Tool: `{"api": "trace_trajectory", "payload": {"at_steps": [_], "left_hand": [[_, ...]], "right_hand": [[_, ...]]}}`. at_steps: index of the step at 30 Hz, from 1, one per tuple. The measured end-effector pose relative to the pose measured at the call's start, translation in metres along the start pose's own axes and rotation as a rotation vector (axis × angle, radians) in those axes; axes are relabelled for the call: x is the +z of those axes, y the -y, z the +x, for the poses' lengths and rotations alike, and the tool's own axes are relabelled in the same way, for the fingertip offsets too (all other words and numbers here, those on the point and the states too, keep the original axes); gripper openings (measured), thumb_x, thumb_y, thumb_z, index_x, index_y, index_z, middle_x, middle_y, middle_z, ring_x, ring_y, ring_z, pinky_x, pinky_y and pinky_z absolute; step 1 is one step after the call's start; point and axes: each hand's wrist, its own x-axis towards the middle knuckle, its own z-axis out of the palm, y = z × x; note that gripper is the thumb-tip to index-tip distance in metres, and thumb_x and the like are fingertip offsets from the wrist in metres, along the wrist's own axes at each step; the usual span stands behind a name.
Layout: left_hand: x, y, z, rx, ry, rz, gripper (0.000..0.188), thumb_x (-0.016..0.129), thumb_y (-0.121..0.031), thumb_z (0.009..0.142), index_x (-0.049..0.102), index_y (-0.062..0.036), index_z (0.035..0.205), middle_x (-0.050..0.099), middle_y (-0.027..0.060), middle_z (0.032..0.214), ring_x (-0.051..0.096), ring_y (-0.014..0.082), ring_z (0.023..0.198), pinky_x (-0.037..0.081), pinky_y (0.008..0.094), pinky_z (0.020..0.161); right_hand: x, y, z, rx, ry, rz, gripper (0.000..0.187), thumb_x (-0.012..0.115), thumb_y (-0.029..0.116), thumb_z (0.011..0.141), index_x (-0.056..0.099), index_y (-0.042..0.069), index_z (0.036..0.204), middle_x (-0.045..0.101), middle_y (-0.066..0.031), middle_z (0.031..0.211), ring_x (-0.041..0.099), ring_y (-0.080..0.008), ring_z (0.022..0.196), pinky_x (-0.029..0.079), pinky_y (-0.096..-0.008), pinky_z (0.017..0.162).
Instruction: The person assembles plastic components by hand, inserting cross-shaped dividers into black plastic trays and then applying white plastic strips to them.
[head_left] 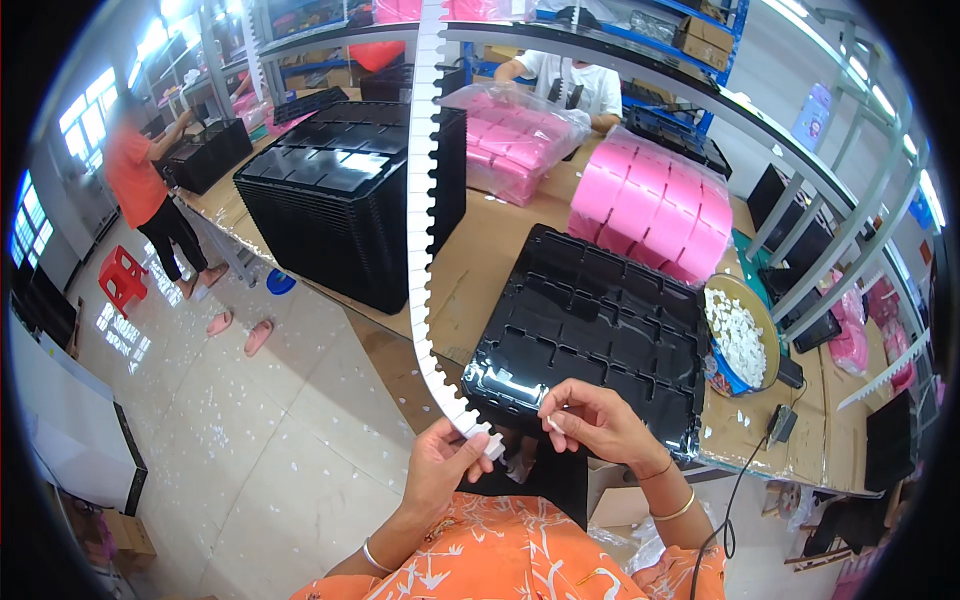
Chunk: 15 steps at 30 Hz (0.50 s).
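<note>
A long white strip (pixel 420 250) with notches along one edge hangs down from above and curves toward me. Its lower end is pinched between the thumb and fingers of my left hand (pixel 438 470). To the right, my right hand (pixel 600 425) is closed, with a small white scrap (pixel 555 425) between thumb and fingertips. Just beyond that hand lies a black plastic tray (pixel 600 330) with moulded compartments. At the tray's right stands a yellowish bowl (pixel 771 330) heaped with white scraps (pixel 735 335).
A tall stack of black trays (pixel 330 200) stands at the left of the cardboard-covered table. A pink foam roll (pixel 655 200) and bagged pink foam (pixel 515 130) lie behind. A black cable (pixel 735 490) crosses at right. Two people work nearby; a red stool (pixel 122 278) stands left.
</note>
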Motion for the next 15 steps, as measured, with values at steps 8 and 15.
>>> {"api": "trace_trajectory", "payload": {"at_steps": [8, 15], "left_hand": [[0.044, -0.001, 0.004, -0.042, 0.166, 0.017, 0.017, 0.064, -0.006, 0.095, 0.061, 0.0049, 0.108, 0.067, 0.0126, 0.093, 0.066, 0.0159, 0.069, 0.051, 0.0237, 0.055], [0.063, 0.002, 0.01, -0.039, 0.202, 0.114, 0.017, 0.06, -0.008, 0.097, 0.059, 0.0057, 0.108, 0.067, 0.0146, 0.091, 0.067, 0.0169, 0.066, 0.052, 0.0231, 0.051]], "right_hand": [[0.01, -0.029, -0.028, 0.022, -0.096, 0.28, 0.022, 0.056, 0.024, 0.102, 0.059, 0.002, 0.108, 0.058, 0.0005, 0.087, 0.052, -0.006, 0.074, 0.046, -0.021, 0.065], [-0.001, -0.025, -0.036, -0.195, -0.251, -0.292, 0.015, 0.066, 0.017, 0.095, 0.064, 0.002, 0.097, 0.063, -0.0017, 0.086, 0.057, -0.0082, 0.075, 0.046, -0.023, 0.065]]}}
